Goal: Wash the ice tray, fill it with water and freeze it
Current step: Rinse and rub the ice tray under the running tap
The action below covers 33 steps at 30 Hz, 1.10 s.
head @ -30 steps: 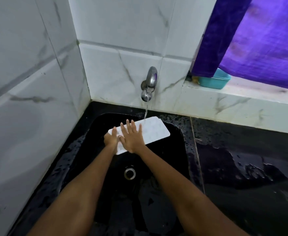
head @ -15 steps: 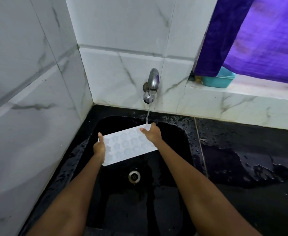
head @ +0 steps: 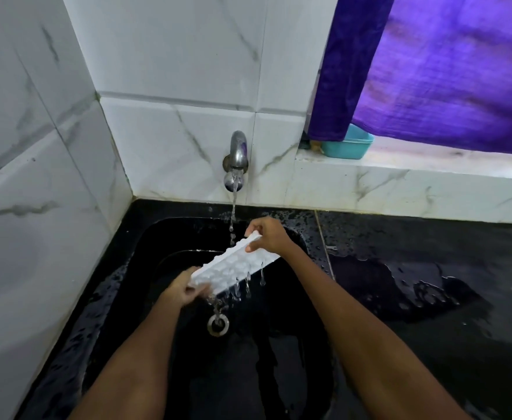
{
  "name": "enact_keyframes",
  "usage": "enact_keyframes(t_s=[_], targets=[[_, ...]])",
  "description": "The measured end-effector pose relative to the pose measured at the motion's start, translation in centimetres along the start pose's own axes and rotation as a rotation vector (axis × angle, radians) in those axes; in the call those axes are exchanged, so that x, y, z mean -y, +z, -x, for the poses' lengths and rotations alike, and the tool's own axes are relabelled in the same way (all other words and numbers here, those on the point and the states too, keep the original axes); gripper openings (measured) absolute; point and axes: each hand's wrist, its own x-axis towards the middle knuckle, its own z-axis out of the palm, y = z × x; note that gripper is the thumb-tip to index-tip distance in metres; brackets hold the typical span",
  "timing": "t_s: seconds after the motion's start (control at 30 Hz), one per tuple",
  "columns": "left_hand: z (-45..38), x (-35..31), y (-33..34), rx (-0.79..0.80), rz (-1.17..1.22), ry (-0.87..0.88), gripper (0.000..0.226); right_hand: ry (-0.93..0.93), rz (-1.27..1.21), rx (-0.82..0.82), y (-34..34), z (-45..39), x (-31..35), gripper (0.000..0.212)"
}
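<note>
The near end of the white ice tray (head: pixel 233 266) is being gripped by the left hand (head: pixel 185 287), fingers curled round its edge. The far end is being pinched by the right hand (head: pixel 265 234), thumb under and fingers over the rim. The tray is being held tilted over the black sink (head: pixel 145 253), its bumpy underside turned toward the camera, and water is being spilled from its lower long edge in drips. Directly below the tray, the round metal drain (head: pixel 217 324) is being struck by the falling water. Just behind the tray, a thin stream is being released from the metal tap (head: pixel 237 156) on the marble-tiled wall. To the right of the tray, the black counter (head: pixel 430 268) is being covered by puddles. Above the counter, a teal tub (head: pixel 350 144) is being partly hidden by a purple curtain (head: pixel 445 71).
</note>
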Motion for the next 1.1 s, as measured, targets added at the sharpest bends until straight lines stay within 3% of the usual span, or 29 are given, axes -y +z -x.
enact_keyframes(t_s=[0.07, 0.1, 0.17, 0.3, 0.43, 0.53, 0.63, 0.8, 0.93, 1.03, 1.1], targets=[[0.1, -0.2, 1.0, -0.023, 0.199, 0.097, 0.035, 0.028, 0.002, -0.134, 0.2, 0.4, -0.9, 0.015], [0.1, -0.4, 1.6, -0.017, 0.242, 0.137, 0.037, 0.038, 0.0, -0.209, 0.5, 0.7, -1.3, 0.012], [0.6, -0.7, 2.8, -0.043, 0.225, 0.181, 0.015, 0.058, 0.008, -0.263, 0.9, 1.2, -2.2, 0.014], [1.0, -0.6, 2.7, -0.055, 0.253, 0.193, 0.018, 0.263, -0.131, -0.172, 1.6, 2.2, -2.0, 0.054], [1.2, 0.2, 1.9, 0.076, 0.084, 0.12, 0.048, 0.48, -0.37, -0.433, 1.1, 2.1, -1.6, 0.055], [1.4, 0.4, 2.4, 0.007, -0.079, 0.1, 0.046, 0.541, -0.255, -0.485, 0.0, 2.4, -1.9, 0.033], [1.1, 0.3, 3.9, 0.055, -0.137, 0.085, 0.04, 0.42, -0.237, -0.584, -1.1, 2.9, -2.0, 0.035], [1.0, 0.3, 7.6, 0.162, 0.056, 0.091, 0.032, 0.231, -0.097, -0.614, -4.3, 3.3, -1.9, 0.038], [0.6, 1.1, 9.6, -0.14, -0.031, 0.238, 0.045, 0.269, -0.022, -0.648, -6.1, 3.4, -2.3, 0.035], [0.1, 1.3, 10.3, -0.176, -0.021, 0.277, 0.049, 0.333, 0.188, -0.672, -5.5, 3.4, -2.4, 0.044], [0.3, 0.7, 10.0, -0.217, -0.053, 0.304, 0.05, 0.369, 0.465, -0.544, -4.2, 3.1, -2.5, 0.063]])
